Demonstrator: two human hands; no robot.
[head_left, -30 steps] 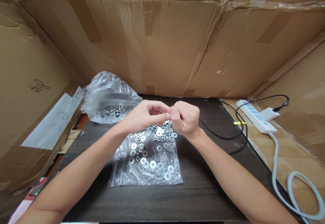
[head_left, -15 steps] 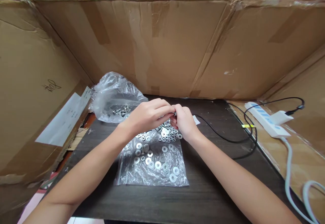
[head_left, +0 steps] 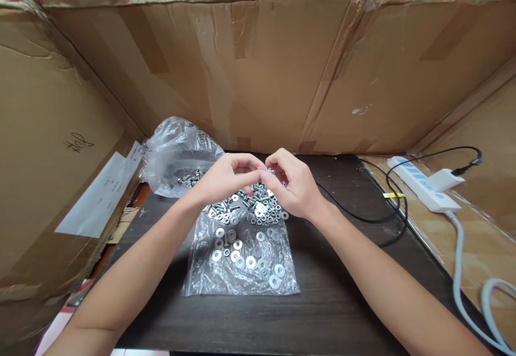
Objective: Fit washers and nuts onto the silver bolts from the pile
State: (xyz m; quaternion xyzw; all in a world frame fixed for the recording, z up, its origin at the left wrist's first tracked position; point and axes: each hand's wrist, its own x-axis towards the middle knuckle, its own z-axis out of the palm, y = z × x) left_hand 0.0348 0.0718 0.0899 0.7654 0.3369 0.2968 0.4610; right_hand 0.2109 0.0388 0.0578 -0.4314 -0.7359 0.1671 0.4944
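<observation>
My left hand (head_left: 226, 177) and my right hand (head_left: 291, 184) meet fingertip to fingertip above the far end of a flat clear plastic bag (head_left: 242, 278) on the dark wooden table (head_left: 322, 302). Both pinch a small metal part between them; it is mostly hidden by the fingers. Several flat washers (head_left: 250, 262) lie on the near half of the bag. Small nuts (head_left: 268, 213) and short bolts (head_left: 231, 203) are heaped on the far half, right under my hands.
A crumpled clear bag (head_left: 177, 154) with more metal parts sits at the table's far left. A black cable (head_left: 363, 219) curves across the right side to a white power strip (head_left: 423, 189) on cardboard. Cardboard walls (head_left: 262, 76) enclose the table.
My hands have lifted slightly and spread at the knuckles, fingertips still together. The camera view shifted a little, so the bolt heap under the hands shows more.
</observation>
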